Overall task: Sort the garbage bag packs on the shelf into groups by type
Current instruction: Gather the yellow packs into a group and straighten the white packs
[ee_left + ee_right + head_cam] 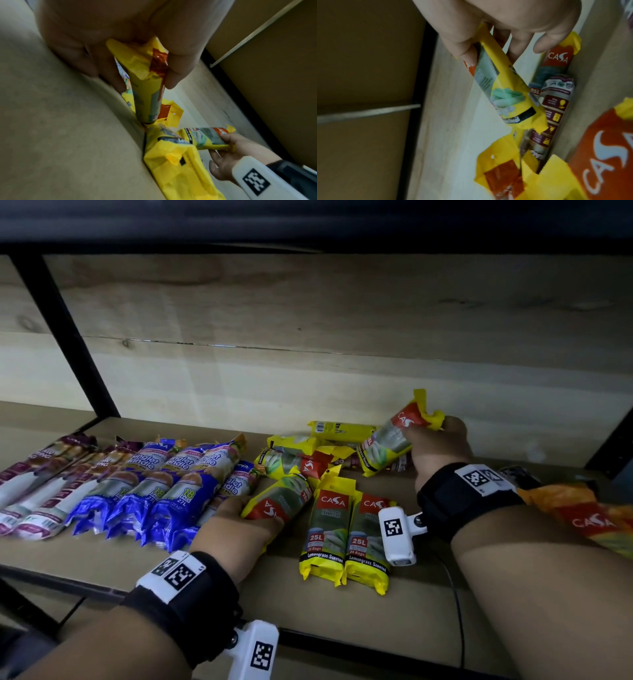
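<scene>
**Both hands on yellow packs at the shelf**

From the head camera, the flat wooden shelf [394,611] carried three groups of garbage bag packs. At the far left lay the purple-and-white plastic packs [41,484], side by side. Just beside them lay the blue plastic packs printed "18 bags 27L" [164,494], also in a row. To the right sat the loose heap of yellow plastic packs with red CASA labels [308,457], lying at mixed angles, and in front of it two yellow packs marked "25L Lemongrass Scented" [346,535] lay parallel and touching. The left hand [236,529] had its grip clenched around a tilted yellow pack with a red label [277,501], which lay between the blue row and the parallel pair. The right hand [442,446] grasped another yellow-and-red pack [394,440] and held it raised at a slant over the back of the heap. An orange-and-yellow CASA pack [582,518] lay near the right forearm.

From the left wrist camera, the thumb and fingers [178,70] pinched the crumpled end of the held yellow pack [147,94], its far end down on the shelf.

From the right wrist camera, the fingers [464,51] curled round the slanted yellow pack [505,92], above a purple-and-white pack [554,108] on the shelf.
</scene>
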